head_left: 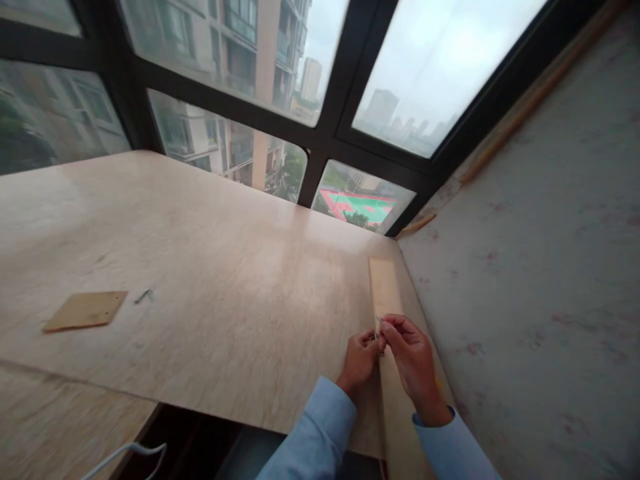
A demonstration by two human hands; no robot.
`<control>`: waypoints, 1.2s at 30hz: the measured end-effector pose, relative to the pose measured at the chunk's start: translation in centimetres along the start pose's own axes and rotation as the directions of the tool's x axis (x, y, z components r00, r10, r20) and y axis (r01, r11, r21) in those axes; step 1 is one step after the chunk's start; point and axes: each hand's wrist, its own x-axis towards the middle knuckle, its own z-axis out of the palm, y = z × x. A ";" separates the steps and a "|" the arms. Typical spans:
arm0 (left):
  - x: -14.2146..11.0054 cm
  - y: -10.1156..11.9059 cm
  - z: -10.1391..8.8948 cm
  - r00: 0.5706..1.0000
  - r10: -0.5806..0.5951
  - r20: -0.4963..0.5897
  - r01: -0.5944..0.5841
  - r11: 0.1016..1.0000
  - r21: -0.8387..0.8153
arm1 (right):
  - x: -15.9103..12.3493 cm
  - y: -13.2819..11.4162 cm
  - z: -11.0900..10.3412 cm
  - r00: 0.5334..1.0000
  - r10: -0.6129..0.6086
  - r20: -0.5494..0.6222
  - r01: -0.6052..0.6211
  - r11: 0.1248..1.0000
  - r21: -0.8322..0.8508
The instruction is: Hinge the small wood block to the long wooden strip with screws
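A long pale wooden board (pixel 384 283) lies on the counter beside the wall. My right hand (pixel 407 343) is over the board, thumb and forefinger closed on a small thin metal piece (pixel 380 320), which looks like a screw. At the board's left edge, my left hand (pixel 361 357) has its fingers pinched together close to the right fingertips. Something small and shiny shows between the two hands, but what the left fingers hold is too small to name.
On the left of the marbled counter (pixel 225 287) lie a flat wooden piece (pixel 87 311) with small holes and a few thin metal screws or nails (pixel 145 295). A white cable (pixel 133 448) hangs by the front edge. Dark-framed windows (pixel 327 133) and a papered wall (pixel 540 287) bound the counter.
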 end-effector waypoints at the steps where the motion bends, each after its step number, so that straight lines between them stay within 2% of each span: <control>1: 0.0 -0.1 -0.1 1.000 -0.007 -0.002 0.007 1.000 -0.007 | -0.5 0.3 -1.7 0.998 -0.001 -0.059 0.001 1.000 0.009; 5: -0.5 -0.1 0.2 0.998 -0.059 -0.021 0.057 0.993 -0.106 | -2.7 1.6 -6.4 0.977 0.009 -0.213 -0.026 0.996 -0.080; 9: -0.8 0.3 0.4 0.995 -0.088 -0.040 0.082 0.988 -0.135 | -4.0 2.2 -8.3 0.983 -0.076 -0.169 0.037 0.974 -0.223; 15: -0.8 0.3 0.2 0.996 -0.077 -0.037 0.072 0.989 -0.127 | -3.9 2.5 -7.8 0.967 -0.252 -0.024 0.220 0.885 -0.411; 21: -0.7 0.0 0.2 0.996 -0.059 -0.062 0.054 0.995 -0.079 | -2.8 2.9 -6.7 0.910 -0.370 0.186 0.411 0.753 -0.514; 27: -0.6 -0.4 0.1 0.998 -0.051 -0.045 0.049 0.998 -0.039 | -2.2 3.2 -6.5 0.865 -0.393 0.313 0.503 0.677 -0.537; 32: -0.6 -0.4 0.0 0.994 -0.061 -0.088 0.058 0.998 -0.034 | -2.0 3.6 -6.4 0.849 -0.386 0.360 0.528 0.634 -0.565; 36: -0.5 -0.5 0.0 0.994 -0.046 -0.095 0.043 0.999 -0.028 | -1.7 3.8 -6.3 0.853 -0.323 0.410 0.518 0.621 -0.589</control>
